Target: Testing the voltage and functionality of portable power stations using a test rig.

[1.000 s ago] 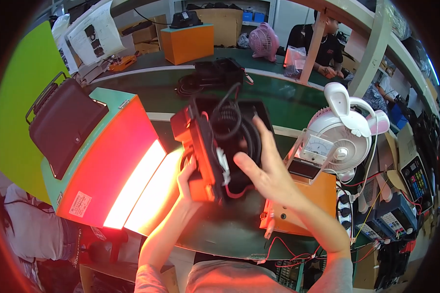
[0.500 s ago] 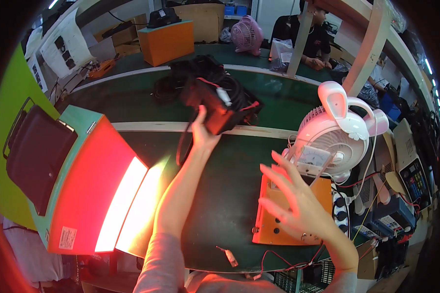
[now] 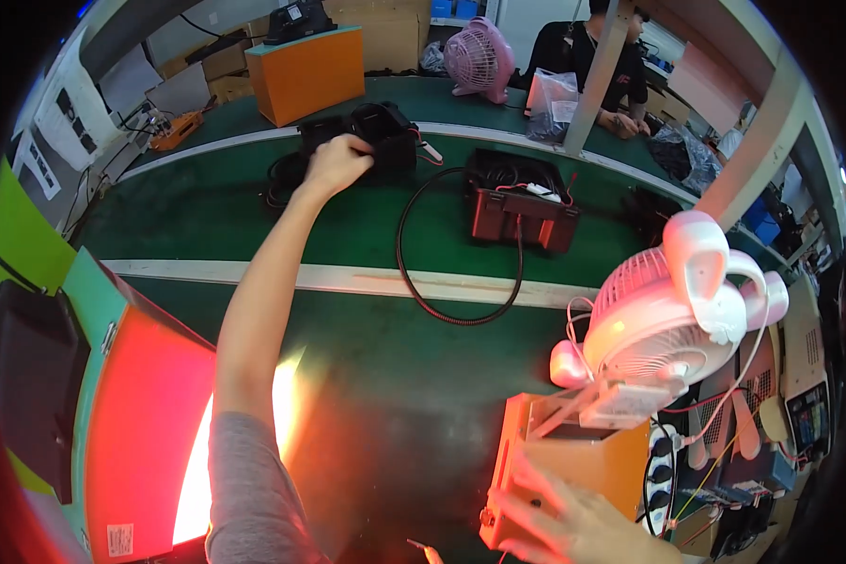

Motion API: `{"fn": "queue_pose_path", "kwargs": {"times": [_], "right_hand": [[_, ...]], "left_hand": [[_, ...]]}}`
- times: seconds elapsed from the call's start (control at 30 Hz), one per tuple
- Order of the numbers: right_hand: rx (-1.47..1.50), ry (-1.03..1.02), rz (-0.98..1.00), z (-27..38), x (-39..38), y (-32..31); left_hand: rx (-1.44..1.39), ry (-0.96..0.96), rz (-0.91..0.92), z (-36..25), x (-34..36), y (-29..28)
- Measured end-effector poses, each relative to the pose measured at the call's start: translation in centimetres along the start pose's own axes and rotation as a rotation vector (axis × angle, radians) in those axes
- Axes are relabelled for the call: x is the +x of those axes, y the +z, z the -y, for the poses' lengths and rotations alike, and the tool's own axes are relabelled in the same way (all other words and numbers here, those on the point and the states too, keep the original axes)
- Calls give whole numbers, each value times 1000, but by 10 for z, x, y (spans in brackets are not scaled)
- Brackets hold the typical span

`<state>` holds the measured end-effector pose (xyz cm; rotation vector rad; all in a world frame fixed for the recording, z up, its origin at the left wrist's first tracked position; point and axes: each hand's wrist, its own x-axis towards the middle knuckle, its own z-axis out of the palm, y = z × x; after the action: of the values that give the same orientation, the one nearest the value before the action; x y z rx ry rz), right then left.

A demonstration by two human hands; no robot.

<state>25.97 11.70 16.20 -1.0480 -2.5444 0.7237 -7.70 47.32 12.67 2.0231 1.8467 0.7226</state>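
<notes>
My left hand (image 3: 336, 166) reaches far forward, fingers curled onto a black box-shaped device (image 3: 385, 132) with a coiled cable and a white connector tag. Its fingertips are partly hidden against the black plastic. A second black box (image 3: 526, 211), open at the top with cables and a white connector inside, sits to the right on the green surface; its black corrugated cable (image 3: 400, 254) loops over the white divider. My right hand (image 3: 559, 515), slightly blurred, has its fingers spread over the near part of an orange box (image 3: 592, 461), holding nothing. An analog meter (image 3: 625, 402) leans on that box.
A white-and-pink fan (image 3: 667, 320) stands behind the orange box, beside a power strip (image 3: 661, 484). At left, a glowing red-lit box (image 3: 146, 414) borders the work surface. Farther back are another orange box (image 3: 305, 75), a pink fan (image 3: 479, 61) and a seated person (image 3: 611, 75).
My left hand has let go of the cabled black box, now resting farther right, and has moved left to another black device. My right hand has come down toward me over the orange box.
</notes>
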Motion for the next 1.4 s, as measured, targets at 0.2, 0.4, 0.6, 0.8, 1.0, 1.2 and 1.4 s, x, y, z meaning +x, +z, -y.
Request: {"fn": "queue_pose_path", "kwargs": {"times": [0.2,0.4,0.6,0.8,1.0,1.2,1.4], "right_hand": [[193,50,133,-13,15,2],[137,24,-21,-20,-6,7],[219,-242,-9,-31,-23,24],[243,-258,30,-23,-39,38],[249,-201,45,-7,-41,45],[290,-108,-107,-5,-38,50],[377,-73,-117,-9,-5,70]], "left_hand": [[1084,5,-463,111,49,66],[899,341,-604,64,23,50],[440,167,-845,-14,-66,-20],[54,44,-930,-99,-219,-51],[-324,116,-1019,-132,-328,-36],[-582,175,-1122,-146,-424,-27],[-731,159,-1079,-148,-494,-26]]}}
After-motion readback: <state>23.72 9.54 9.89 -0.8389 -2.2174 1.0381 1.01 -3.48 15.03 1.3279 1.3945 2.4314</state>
